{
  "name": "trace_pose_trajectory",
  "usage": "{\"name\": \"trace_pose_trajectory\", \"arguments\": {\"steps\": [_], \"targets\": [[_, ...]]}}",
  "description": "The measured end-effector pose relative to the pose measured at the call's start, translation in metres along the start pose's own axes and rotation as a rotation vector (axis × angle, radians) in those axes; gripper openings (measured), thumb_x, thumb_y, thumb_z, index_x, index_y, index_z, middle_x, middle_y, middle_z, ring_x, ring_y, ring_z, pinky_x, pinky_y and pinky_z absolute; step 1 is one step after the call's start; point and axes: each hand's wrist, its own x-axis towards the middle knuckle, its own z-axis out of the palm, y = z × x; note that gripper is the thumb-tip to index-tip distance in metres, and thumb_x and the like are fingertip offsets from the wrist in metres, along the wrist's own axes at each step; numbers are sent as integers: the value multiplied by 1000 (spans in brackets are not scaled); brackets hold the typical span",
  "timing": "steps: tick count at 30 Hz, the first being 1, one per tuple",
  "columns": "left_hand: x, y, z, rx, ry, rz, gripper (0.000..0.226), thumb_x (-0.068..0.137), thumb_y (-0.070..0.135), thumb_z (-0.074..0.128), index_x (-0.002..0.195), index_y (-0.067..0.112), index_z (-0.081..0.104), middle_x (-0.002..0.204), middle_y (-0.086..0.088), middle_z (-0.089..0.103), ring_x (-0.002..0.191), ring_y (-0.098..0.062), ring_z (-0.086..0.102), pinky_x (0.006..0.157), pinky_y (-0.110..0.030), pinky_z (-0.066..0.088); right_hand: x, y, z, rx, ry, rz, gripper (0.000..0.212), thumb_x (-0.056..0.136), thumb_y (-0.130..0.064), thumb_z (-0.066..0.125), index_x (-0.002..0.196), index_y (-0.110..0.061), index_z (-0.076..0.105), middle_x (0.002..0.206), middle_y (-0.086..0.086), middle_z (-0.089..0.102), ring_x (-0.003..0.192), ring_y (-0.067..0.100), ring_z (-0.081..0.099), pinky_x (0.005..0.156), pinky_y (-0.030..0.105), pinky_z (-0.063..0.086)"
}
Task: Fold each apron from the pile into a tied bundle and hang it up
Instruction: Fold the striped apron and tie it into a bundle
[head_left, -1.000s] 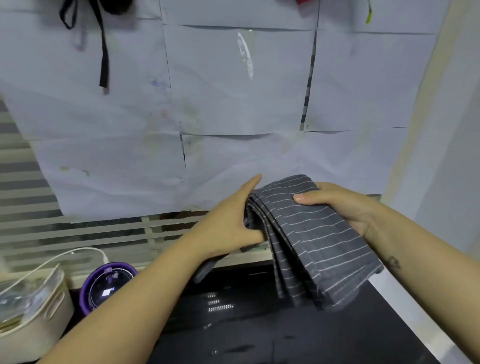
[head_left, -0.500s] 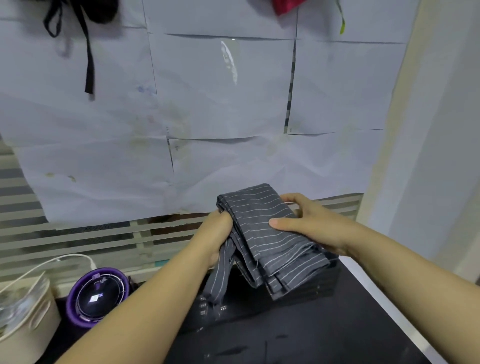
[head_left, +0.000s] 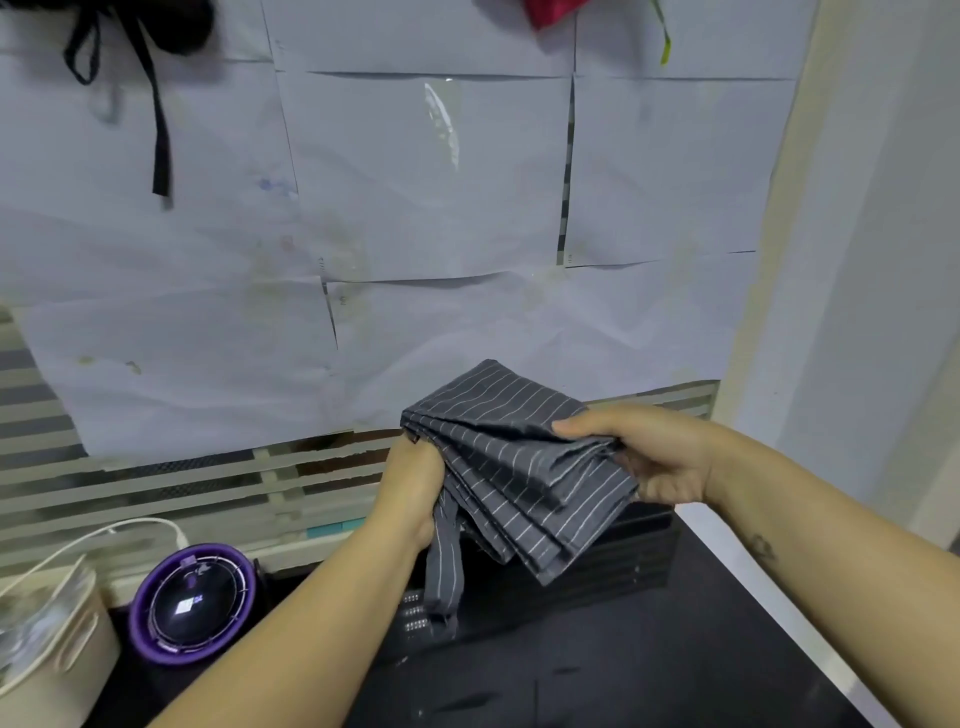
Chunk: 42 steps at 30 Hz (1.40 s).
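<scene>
A grey apron with thin white stripes (head_left: 511, 457) is folded into a thick layered wad and held in the air above a black table (head_left: 597, 670). My left hand (head_left: 413, 491) grips the wad's left edge, fingers curled under the cloth, and a striped strap (head_left: 444, 566) hangs down from that grip. My right hand (head_left: 649, 457) holds the right side, thumb on top and fingers beneath. High on the wall hang a black bundle with a dangling black strap (head_left: 156, 98) and a red bundle (head_left: 550, 13), both cut off by the frame's top edge.
White paper sheets (head_left: 431, 208) cover the wall behind. A purple round device (head_left: 192, 605) and a cream basket (head_left: 57, 654) with a white cable stand at the table's left. A black stack (head_left: 613, 566) lies under the apron. A white wall (head_left: 857, 312) rises at the right.
The hanging lower part of the apron has been gathered up into a shorter, thicker wad. My left hand has closed round its left edge, and a strap now dangles below it.
</scene>
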Motion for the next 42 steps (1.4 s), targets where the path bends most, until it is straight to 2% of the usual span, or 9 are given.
{"name": "trace_pose_trajectory", "arguments": {"steps": [6, 12, 16, 21, 26, 31, 36, 39, 42], "targets": [[4, 2, 3, -150, 67, 9, 14, 92, 13, 54, 98, 12, 67, 91, -11, 71, 90, -31, 67, 81, -43, 57, 5, 16, -3, -92, -40, 72, 46, 75, -27, 68, 119, -14, 62, 117, 9, 68, 106, 28, 66, 79, 52, 56], [9, -7, -17, 298, -15, 334, 16, 97, 16, 51, 107, 21, 63, 96, 7, 67, 90, -8, 63, 76, -19, 49, 5, 9, -16, 303, -101, -40, 86, 44, -13, 92, 120, 3, 56, 112, 24, 66, 90, 32, 70, 79, 48, 57], [6, -20, -26, 720, -291, 382, 25, 93, 13, 59, 104, 36, 57, 103, 14, 65, 96, -1, 60, 92, -24, 47, 5, -17, -7, 414, -22, -171, 40, 65, -16, 71, 100, 1, 61, 105, 25, 64, 88, 31, 65, 81, 47, 54], [-14, -23, -15, 648, -562, 190, 25, 91, 18, 63, 104, 40, 59, 100, 25, 66, 91, 10, 63, 84, -11, 48, 28, -15, -2, 669, 184, -277, 12, 90, -19, 60, 100, -13, 59, 101, 9, 71, 88, 23, 70, 68, 31, 59], [-17, -17, -16, 402, -570, 99, 27, 89, 9, 63, 111, 26, 64, 106, 8, 72, 100, -12, 68, 89, -26, 52, 39, 21, -4, 170, 453, -220, 76, 76, -49, 71, 139, -19, 42, 133, 5, 53, 114, 21, 54, 74, 31, 48], [-13, -8, -16, 295, -539, 82, 24, 90, 14, 62, 112, 24, 64, 105, 4, 73, 97, -15, 69, 87, -29, 54, 32, 41, 10, 84, 106, 4, 75, 62, -51, 78, 125, -16, 59, 114, 9, 69, 102, 22, 65, 85, 39, 55], [-11, 5, -14, 372, -497, 231, 24, 94, 22, 58, 117, 25, 62, 108, 8, 72, 98, -7, 68, 85, -21, 52, 30, 29, 13, -249, 405, -353, 101, 72, -39, 79, 149, -37, 14, 132, -5, 47, 116, 12, 51, 91, 27, 43], [-11, 14, -12, 517, -408, 393, 18, 91, 24, 63, 107, 29, 64, 99, 15, 71, 88, 3, 67, 73, -11, 48, 17, 16, 15, -767, 347, -692, 94, 71, -49, 75, 146, -43, 19, 141, -24, 29, 131, -3, 28, 107, 23, 29], [-15, 26, -4, 612, -312, 540, 20, 82, 28, 72, 100, 28, 63, 89, 16, 69, 76, 5, 65, 63, -8, 45, 15, 1, 21, -972, 154, -599, 89, 67, -46, 81, 141, -43, 31, 124, -36, 40, 109, -23, 40, 94, 2, 32]]}}
